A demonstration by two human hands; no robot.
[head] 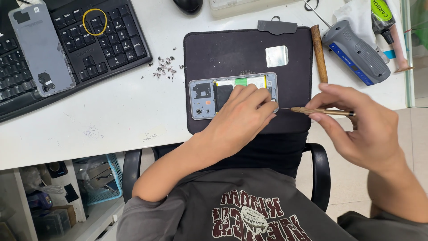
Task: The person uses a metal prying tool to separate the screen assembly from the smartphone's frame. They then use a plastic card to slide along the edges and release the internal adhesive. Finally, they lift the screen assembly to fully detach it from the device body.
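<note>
Mid-frame on the mat [285, 49], the left hand [243, 118] pressed flat on the opened phone [205, 91]; the right hand [356, 125] pinched a screwdriver [318, 111], its tip seemingly at the phone's right edge, unscrewing.

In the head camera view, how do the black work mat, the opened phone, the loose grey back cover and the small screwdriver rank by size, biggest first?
1. Black work mat, clearly largest.
2. Grey back cover and opened phone: these look alike in size, and the left hand hides part of the phone, so no ranking between them.
3. Screwdriver in the right hand, the slimmest.
</note>
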